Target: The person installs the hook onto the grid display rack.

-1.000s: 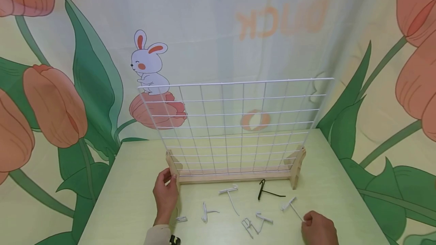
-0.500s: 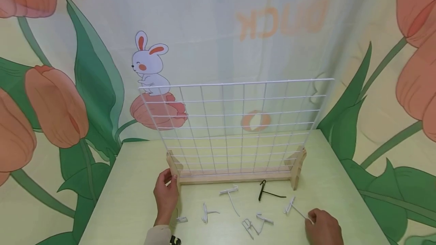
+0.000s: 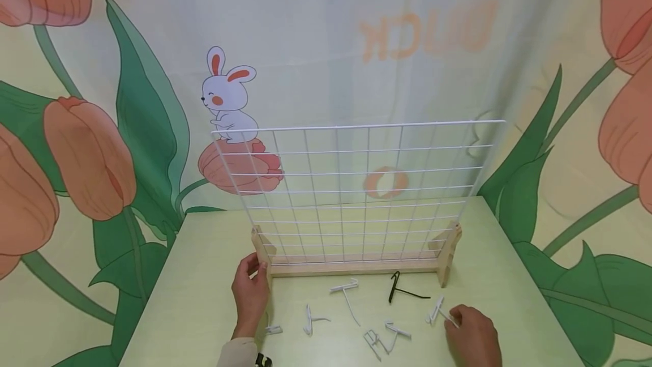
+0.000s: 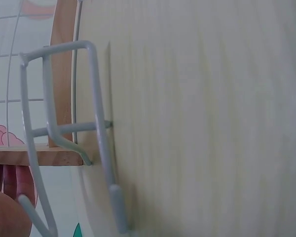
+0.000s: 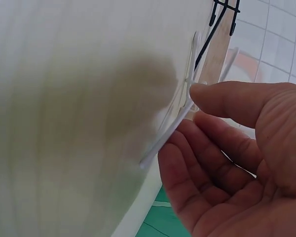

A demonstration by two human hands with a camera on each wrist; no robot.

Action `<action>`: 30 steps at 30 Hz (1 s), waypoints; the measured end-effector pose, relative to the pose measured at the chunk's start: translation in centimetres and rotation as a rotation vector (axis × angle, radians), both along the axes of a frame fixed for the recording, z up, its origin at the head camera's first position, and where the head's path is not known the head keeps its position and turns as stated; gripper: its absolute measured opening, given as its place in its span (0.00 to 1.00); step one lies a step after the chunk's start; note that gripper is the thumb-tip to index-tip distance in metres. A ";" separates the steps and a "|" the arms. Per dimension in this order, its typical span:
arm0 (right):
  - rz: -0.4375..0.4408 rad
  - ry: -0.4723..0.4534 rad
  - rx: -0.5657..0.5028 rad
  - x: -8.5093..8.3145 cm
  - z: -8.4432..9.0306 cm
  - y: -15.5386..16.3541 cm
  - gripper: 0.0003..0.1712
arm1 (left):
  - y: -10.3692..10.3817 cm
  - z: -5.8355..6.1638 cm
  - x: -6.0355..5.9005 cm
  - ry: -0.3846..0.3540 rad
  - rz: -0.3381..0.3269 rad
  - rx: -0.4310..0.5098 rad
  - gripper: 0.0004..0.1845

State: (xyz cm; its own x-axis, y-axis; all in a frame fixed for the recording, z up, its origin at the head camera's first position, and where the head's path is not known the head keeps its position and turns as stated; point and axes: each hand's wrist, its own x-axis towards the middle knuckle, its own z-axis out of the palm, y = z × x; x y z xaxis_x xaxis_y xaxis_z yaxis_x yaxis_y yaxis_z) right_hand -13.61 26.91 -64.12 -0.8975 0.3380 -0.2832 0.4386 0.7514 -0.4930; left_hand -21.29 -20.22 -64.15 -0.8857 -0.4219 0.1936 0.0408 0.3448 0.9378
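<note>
White hook [image 3: 436, 310]: lower right, pinched by my right hand [image 3: 472, 334]; probably pickup, next needing a clean lift.
Stand [image 3: 351, 270]: lower centre, gripped by my left hand [image 3: 251, 292].

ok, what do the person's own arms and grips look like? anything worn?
Left grip: ungloved. A plain beige sleeve reaches about the wrist, with a small black item beside it, too cut off to identify. Right grip: ungloved too; no sleeve in view.
</note>
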 end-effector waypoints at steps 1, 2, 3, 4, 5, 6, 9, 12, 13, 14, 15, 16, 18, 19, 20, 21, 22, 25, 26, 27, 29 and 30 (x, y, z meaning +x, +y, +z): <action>0.008 -0.002 0.004 -0.1 0.0 0.0 0.14 | 0.0 0.0 0.0 0.000 0.000 0.001 0.17; 0.013 -0.008 0.006 -0.1 0.1 -0.1 0.14 | 0.0 0.0 0.0 0.000 0.000 0.001 0.17; 0.013 -0.017 0.003 -0.2 0.2 -0.2 0.13 | 0.0 0.0 -0.1 0.000 0.000 0.002 0.17; 0.017 -0.020 0.006 -0.3 0.2 -0.2 0.13 | 0.0 0.0 -0.1 0.002 -0.001 0.004 0.17; 0.021 -0.024 0.009 -0.3 0.3 -0.3 0.12 | -0.1 0.0 -0.1 0.005 0.000 0.006 0.17; 0.024 -0.027 0.013 -0.4 0.3 -0.3 0.12 | -0.1 -0.1 -0.1 0.006 0.000 0.007 0.17; 0.031 -0.035 0.025 -0.6 0.5 -0.5 0.10 | -0.1 -0.2 -0.2 0.005 -0.004 0.007 0.17; 0.037 -0.041 0.037 -0.6 0.5 -0.6 0.07 | -0.1 -0.2 -0.2 -0.005 -0.006 0.007 0.17; 0.042 -0.039 0.043 -0.7 0.5 -0.6 0.07 | -0.1 -0.1 -0.2 -0.008 -0.006 0.008 0.17; 0.044 -0.037 0.046 -0.7 0.4 -0.6 0.06 | -0.1 -0.1 -0.2 -0.010 -0.004 0.011 0.17; 0.049 -0.034 0.047 -0.7 0.4 -0.6 0.05 | -0.1 -0.1 -0.1 -0.012 -0.003 0.011 0.17; 0.056 -0.024 0.052 -0.7 0.4 -0.6 0.05 | 0.0 0.0 -0.1 -0.014 -0.001 0.014 0.17; 0.070 -0.007 0.058 -0.7 0.2 -0.5 0.04 | 0.0 0.1 -0.1 -0.015 0.003 0.014 0.17; 0.075 -0.003 0.059 -0.7 0.2 -0.5 0.04 | 0.0 0.1 -0.1 -0.018 0.003 0.011 0.17; 0.079 -0.001 0.056 -0.7 0.2 -0.4 0.04 | 0.0 0.1 -0.1 -0.019 0.003 0.009 0.17; 0.082 -0.002 0.054 -0.7 0.2 -0.4 0.04 | 0.0 0.1 -0.1 -0.020 0.004 0.006 0.17; 0.084 -0.003 0.055 -0.8 0.1 -0.4 0.04 | 0.0 0.1 -0.1 -0.022 0.006 0.006 0.17; 0.086 -0.012 0.053 -0.8 0.1 -0.3 0.04 | 0.0 0.0 -0.1 -0.024 0.012 0.001 0.17; 0.086 -0.013 0.051 -0.9 0.1 -0.3 0.04 | 0.0 0.0 -0.1 -0.020 0.013 -0.003 0.17; 0.085 -0.013 0.051 -0.9 0.0 -0.3 0.04 | 0.1 -0.1 -0.1 -0.020 0.016 -0.005 0.17; 0.079 -0.019 0.041 -0.9 0.1 -0.3 0.05 | 0.1 -0.1 -0.1 -0.020 0.016 -0.011 0.17; 0.077 -0.018 0.038 -0.8 0.2 -0.3 0.06 | 0.1 0.0 -0.1 -0.020 0.015 -0.013 0.17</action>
State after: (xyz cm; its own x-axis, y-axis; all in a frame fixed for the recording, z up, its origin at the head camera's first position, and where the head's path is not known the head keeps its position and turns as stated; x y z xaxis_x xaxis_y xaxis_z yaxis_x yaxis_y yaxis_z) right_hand -14.44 26.58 -63.96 -0.9160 0.2794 -0.2877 0.3876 0.8013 -0.4558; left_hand -21.37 -20.13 -64.20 -0.8833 -0.4324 0.1812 0.0168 0.3571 0.9339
